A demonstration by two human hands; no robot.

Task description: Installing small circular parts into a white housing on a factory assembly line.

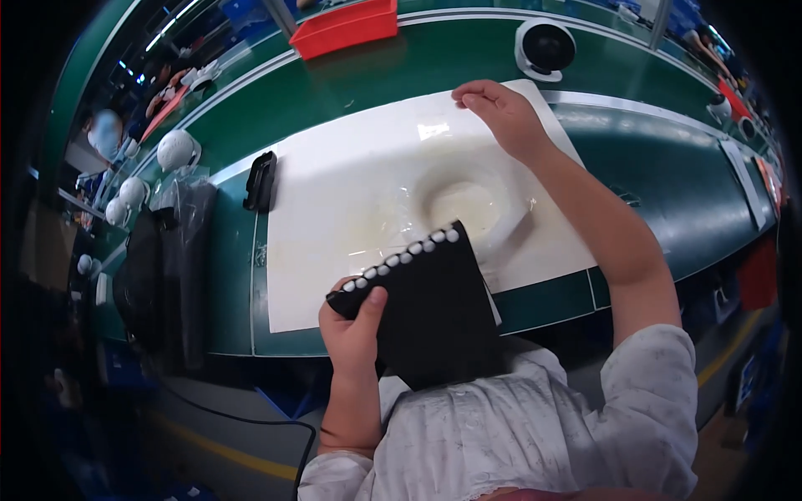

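In my left hand (355, 326) is a black flexible sheet (439, 317), gripped at its left corner with the thumb on top. A row of several round white pads (407, 257) runs along its upper edge. The sheet hangs tilted in front of my body, over the near edge of the white board (313, 242). Toward the board's far right side, my right hand (501, 117) is raised, its thumb and fingers drawn together; whatever may be between the fingertips is hidden. Between the hands, a round whitish hollow form (459, 204) with shiny clear film lies on the board.
A black tray-like piece (261, 181) lies at the board's left edge. Beyond the board are a red bin (344, 29) and a white round device with a black face (547, 48). White round units (177, 150) and bagged dark items (188, 259) stand at left.
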